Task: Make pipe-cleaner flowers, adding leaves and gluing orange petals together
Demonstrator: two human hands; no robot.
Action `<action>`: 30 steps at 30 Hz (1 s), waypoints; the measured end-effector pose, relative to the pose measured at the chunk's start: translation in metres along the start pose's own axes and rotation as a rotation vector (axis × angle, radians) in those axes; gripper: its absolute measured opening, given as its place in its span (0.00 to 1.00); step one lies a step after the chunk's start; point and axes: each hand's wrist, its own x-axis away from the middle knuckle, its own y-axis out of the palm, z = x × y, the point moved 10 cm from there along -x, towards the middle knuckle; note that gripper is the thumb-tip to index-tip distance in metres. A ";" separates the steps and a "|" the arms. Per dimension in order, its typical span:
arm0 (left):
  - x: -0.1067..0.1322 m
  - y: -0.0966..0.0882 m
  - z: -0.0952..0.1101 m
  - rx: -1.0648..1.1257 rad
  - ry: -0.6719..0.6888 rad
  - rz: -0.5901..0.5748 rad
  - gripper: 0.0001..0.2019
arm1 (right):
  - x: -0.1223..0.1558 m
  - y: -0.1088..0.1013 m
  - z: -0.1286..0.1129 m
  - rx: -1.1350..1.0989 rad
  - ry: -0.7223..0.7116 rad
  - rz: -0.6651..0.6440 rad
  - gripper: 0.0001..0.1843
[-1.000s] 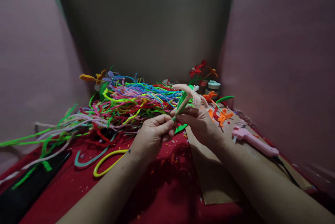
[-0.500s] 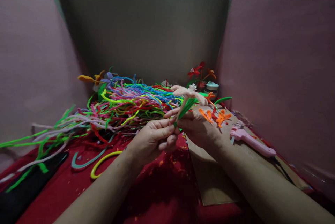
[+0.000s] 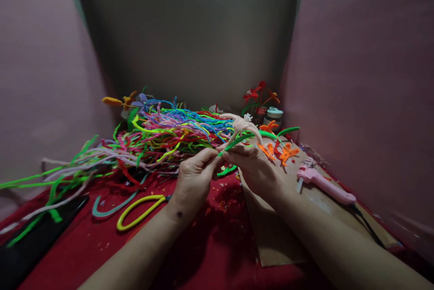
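Observation:
Between my two hands is a pipe-cleaner flower with pale pink petals and a white centre. A long green leaf lies along its stem and arches out to the right. My left hand is closed, its thumb and fingers pinching the green base of the stem. Close against it, my right hand pinches the stem and leaf from the other side, fingers closed. A second green piece shows below the fingers; whether it joins the flower I cannot tell.
A heap of coloured pipe cleaners covers the back left. On the right, a wooden board bears a pink glue gun and orange flowers. Yellow-handled pliers or scissors lie on the red cloth. Behind stands a lidded jar.
The flower has tipped, and its green leaf now arches to the right. My left hand has rolled over, back upward, and more of the yellow handle shows.

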 end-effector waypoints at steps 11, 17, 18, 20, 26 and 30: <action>-0.003 0.011 -0.007 0.349 -0.174 -0.138 0.12 | -0.003 0.001 0.015 -0.208 0.020 -0.081 0.09; 0.001 0.026 -0.018 0.587 -0.304 -0.264 0.12 | -0.003 -0.003 0.006 -0.164 -0.021 -0.087 0.10; 0.003 0.029 -0.019 0.634 -0.328 -0.289 0.12 | -0.003 -0.002 0.005 -0.177 -0.026 -0.103 0.09; 0.007 0.037 -0.019 0.724 -0.370 -0.349 0.12 | -0.003 0.000 0.006 -0.208 -0.007 -0.145 0.08; 0.021 0.052 -0.021 0.932 -0.518 -0.528 0.08 | -0.001 0.006 0.008 -0.231 0.053 -0.222 0.08; 0.020 0.050 -0.020 0.818 -0.503 -0.544 0.10 | -0.002 0.003 0.007 -0.188 0.013 -0.156 0.07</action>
